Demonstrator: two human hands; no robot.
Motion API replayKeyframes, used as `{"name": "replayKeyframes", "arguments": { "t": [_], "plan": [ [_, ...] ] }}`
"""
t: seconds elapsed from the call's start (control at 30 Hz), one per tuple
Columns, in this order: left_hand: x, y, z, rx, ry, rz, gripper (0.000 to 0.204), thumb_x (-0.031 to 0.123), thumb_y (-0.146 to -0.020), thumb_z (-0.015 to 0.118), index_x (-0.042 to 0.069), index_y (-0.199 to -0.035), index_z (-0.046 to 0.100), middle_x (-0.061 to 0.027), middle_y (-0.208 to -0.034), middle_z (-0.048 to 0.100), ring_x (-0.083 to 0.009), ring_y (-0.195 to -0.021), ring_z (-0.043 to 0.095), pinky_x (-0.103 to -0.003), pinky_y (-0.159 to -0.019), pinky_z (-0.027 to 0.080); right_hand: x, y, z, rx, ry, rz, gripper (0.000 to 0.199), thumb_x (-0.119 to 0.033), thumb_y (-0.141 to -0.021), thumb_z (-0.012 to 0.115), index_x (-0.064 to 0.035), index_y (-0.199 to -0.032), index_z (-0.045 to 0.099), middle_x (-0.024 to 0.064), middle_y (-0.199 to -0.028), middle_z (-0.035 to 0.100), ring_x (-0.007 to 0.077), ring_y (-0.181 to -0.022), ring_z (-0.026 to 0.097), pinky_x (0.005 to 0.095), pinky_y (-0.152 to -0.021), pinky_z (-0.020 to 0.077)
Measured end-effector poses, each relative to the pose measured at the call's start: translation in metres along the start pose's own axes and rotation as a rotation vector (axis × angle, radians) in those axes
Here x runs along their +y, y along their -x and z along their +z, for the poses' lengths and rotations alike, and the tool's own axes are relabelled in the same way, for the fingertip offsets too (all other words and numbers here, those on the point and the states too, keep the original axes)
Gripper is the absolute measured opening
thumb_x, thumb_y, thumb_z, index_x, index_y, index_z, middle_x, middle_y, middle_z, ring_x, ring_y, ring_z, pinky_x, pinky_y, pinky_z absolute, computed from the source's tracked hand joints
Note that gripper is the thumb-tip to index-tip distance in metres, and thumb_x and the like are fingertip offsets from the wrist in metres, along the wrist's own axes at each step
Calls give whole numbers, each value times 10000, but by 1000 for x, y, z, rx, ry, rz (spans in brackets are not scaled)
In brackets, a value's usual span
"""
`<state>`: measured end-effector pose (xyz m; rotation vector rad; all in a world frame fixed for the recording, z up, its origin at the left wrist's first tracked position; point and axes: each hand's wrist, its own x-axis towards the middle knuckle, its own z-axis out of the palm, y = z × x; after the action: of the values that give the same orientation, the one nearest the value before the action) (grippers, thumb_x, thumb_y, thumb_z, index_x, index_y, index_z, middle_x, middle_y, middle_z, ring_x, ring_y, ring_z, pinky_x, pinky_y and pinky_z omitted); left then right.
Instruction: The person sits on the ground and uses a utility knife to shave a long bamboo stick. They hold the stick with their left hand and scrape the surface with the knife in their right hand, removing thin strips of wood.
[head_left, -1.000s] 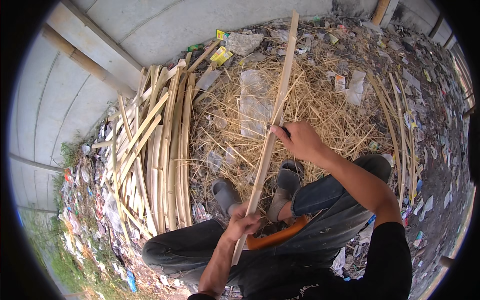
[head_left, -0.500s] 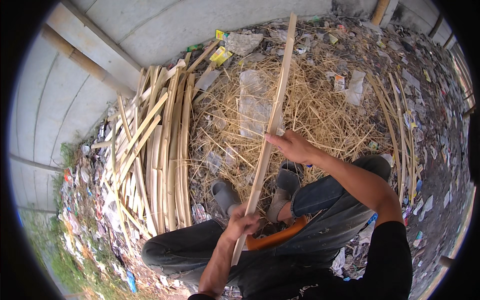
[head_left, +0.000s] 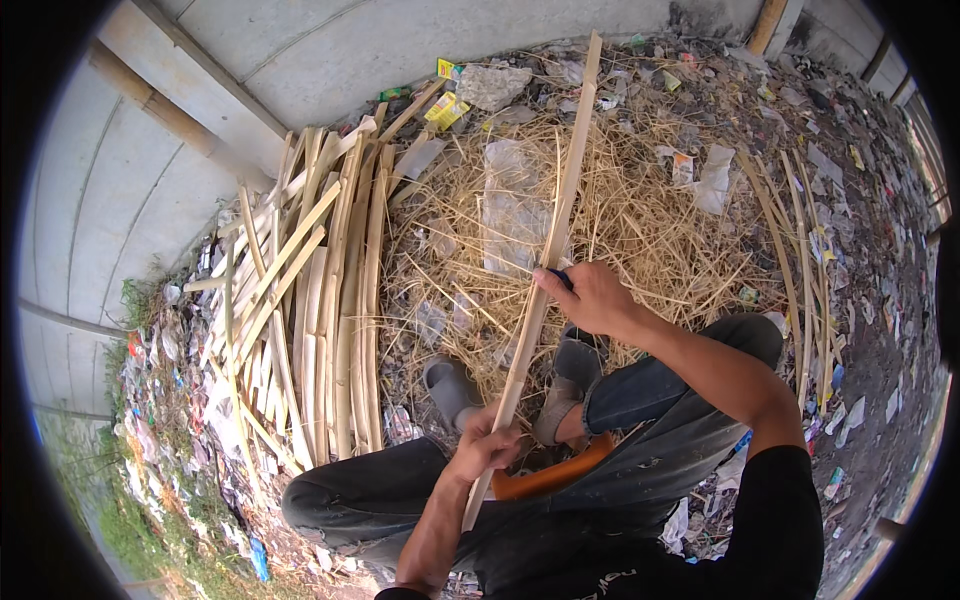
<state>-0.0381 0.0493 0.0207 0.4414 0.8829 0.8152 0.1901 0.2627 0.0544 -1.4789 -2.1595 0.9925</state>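
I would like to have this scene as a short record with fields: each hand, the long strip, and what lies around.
Left hand: closed around the lower part of the long strip
Right hand: thumb on the strip, gripping a small dark object, kind unclear
Long strip: pale, wood-like, slanting, far end toward the right
Left side: pile of similar strips
Ahead: pale shavings, translucent sheet
Right side: a few thin strips
Background: grey wall
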Motion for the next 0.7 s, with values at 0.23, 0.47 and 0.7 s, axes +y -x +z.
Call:
{"name": "replayKeyframes", "arguments": {
  "t": [0.23,0.47,0.7],
  "plan": [
    [14,-4,1,39,64,21,641,-22,-889,546,89,-1515,462,35,-645,388,-70,-436,333,-247,-407,235,-3,6,4,-411,-259,-43,797,-675,-1036,475,-101,-483,479,-23,-448,287,133,-421,310,386,-443,274],
    [8,-3,-7,87,59,75,637,-8,-893,549,79,-1517,459,29,-644,397,-80,-437,355,-250,-400,232,-2,-2,-29,-54,-159,-105,509,-440,-1064,546,-11,-803,631,113,-573,527,260,-513,506,443,-563,400],
    [4,-4,4,6,60,7,708,-34,-863,543,92,-1550,431,24,-650,418,-77,-430,348,-257,-403,240,18,-26,-37,100,52,-74,489,-384,-1090,503,20,-849,639,224,-625,570,409,-593,587,503,-611,449]
  ]
}}
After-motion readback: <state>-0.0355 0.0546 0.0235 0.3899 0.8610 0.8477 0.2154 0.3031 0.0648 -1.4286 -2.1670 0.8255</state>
